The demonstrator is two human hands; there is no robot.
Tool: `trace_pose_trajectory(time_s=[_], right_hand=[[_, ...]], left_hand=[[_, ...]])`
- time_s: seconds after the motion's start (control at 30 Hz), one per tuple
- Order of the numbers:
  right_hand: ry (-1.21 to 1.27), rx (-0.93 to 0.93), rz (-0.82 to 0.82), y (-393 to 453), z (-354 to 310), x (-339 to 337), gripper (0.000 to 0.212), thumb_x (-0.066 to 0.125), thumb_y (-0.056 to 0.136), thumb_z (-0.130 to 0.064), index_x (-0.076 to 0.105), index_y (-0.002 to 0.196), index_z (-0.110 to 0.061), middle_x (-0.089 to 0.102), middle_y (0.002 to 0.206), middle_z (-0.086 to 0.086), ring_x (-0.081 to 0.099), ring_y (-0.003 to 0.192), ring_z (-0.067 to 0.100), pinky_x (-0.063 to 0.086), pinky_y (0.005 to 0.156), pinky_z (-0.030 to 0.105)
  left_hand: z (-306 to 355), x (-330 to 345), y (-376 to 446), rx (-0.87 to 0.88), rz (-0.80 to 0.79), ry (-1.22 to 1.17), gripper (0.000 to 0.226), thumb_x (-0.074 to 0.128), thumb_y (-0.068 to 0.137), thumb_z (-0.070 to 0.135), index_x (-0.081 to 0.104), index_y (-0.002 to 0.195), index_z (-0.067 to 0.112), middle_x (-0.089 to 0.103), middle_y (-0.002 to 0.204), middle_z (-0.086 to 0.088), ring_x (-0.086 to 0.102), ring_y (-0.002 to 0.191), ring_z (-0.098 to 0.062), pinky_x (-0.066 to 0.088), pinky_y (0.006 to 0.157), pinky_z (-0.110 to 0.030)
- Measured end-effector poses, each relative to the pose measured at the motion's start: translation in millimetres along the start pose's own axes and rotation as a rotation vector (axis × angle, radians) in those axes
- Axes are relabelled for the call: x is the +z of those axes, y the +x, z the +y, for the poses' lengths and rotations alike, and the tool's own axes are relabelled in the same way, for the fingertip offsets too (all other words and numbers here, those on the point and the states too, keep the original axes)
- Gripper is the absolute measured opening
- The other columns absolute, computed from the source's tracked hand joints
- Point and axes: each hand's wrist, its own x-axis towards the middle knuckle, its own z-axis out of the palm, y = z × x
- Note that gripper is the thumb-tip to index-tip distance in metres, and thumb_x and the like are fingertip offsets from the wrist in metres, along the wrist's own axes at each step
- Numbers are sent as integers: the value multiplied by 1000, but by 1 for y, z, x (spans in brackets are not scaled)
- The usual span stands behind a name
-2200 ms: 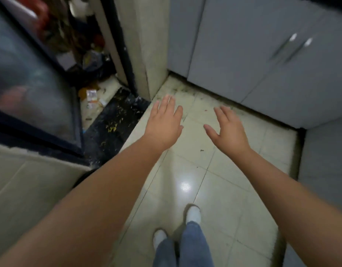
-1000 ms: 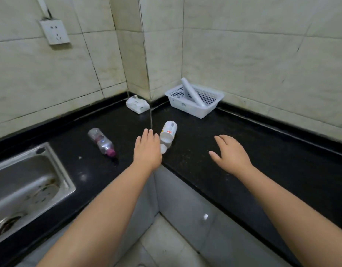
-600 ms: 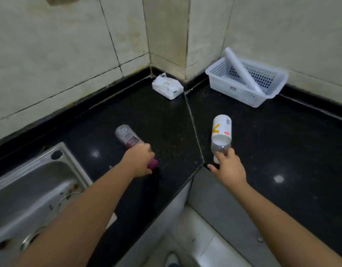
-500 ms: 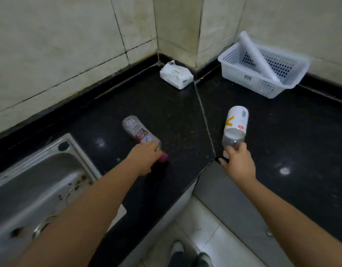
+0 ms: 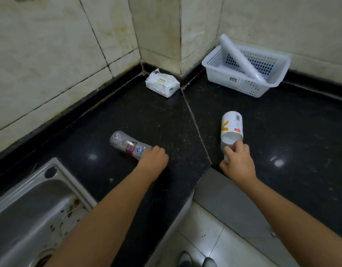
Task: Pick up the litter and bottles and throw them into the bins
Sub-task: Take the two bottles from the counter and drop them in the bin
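A clear plastic bottle [image 5: 126, 145] with a dark red label lies on its side on the black countertop [image 5: 151, 116]. My left hand [image 5: 153, 160] is closed over its cap end. A white-labelled bottle [image 5: 231, 126] with a yellow mark lies on the counter to the right, and my right hand [image 5: 238, 162] grips its neck end. A crumpled white packet [image 5: 162, 83] sits in the back corner against the wall. No bin is in view.
A white plastic basket [image 5: 241, 81] holding a rolled white tube [image 5: 237, 56] stands at the back right. A steel sink [image 5: 27, 214] is set in the counter at lower left. Tiled walls close the corner. Floor tiles and my shoes show below the counter edge.
I turned from the floor to the counter corner. Both hands reached out and closed on the two bottles, left on the clear one, right on the white-labelled one.
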Motion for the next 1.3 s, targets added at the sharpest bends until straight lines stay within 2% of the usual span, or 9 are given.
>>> trace_pose_trajectory(time_s=[0.2,0.37,0.5,0.6,0.7,0.83,1.1,1.23,1.3], right_hand=[[22,49,259,-16,16,-71,21,67,73,-3,64,93,5,50,108,29,45,101,44,44,63,36],[-59,222,523,-80,78,-155,20,75,59,8,62,75,5,55,88,29,53,79,44,36,49,28],[-185,423,737,-193,142,-206,28,76,47,14,58,67,7,55,73,29,55,63,40,36,44,26],[-264,661,850,-306,181,-229,25,73,50,14,58,70,9,54,77,30,54,68,43,49,47,37],[-345,938,908,-435,209,-237,24,74,53,12,57,70,10,54,78,31,54,71,44,41,54,31],[-479,1224,942,-609,222,-228,20,73,54,8,58,67,9,55,74,30,57,69,44,48,49,37],[-572,1677,945,-912,215,-199,30,72,45,17,52,64,5,55,72,27,54,63,40,35,47,26],[-559,1879,933,-1014,198,-178,33,74,41,16,50,61,5,53,67,24,44,59,29,17,37,15],[-529,2001,923,-1058,193,-159,35,77,39,15,52,62,6,53,65,25,53,57,35,22,37,17]], left_hand=[[12,-95,9,41,317,-113,36,55,92,12,42,126,9,46,128,-14,46,118,-29,49,87,-37],[87,-196,17,324,581,-153,24,54,92,7,49,116,10,51,119,-11,52,107,-27,51,79,-35],[209,-261,-9,657,855,-93,23,57,88,4,54,111,7,56,109,-13,57,98,-31,48,67,-35],[316,-295,-65,972,1000,-82,22,75,67,-4,65,85,2,64,82,-18,64,71,-35,49,47,-32],[425,-310,-139,1227,1175,-61,35,87,38,-4,65,65,2,64,59,-15,62,46,-30,43,29,-22],[568,-298,-255,1558,1335,-15,43,79,38,-6,56,72,6,65,59,-12,60,44,-29,40,27,-18],[789,-216,-513,1988,1095,-8,35,84,44,-2,61,71,3,63,60,-17,62,47,-33,45,29,-25],[855,-173,-608,2040,880,65,24,59,88,5,56,111,1,58,112,-18,56,100,-35,51,67,-40],[890,-154,-647,2095,841,122,25,48,95,9,50,120,4,53,122,-15,51,109,-32,49,77,-38]])
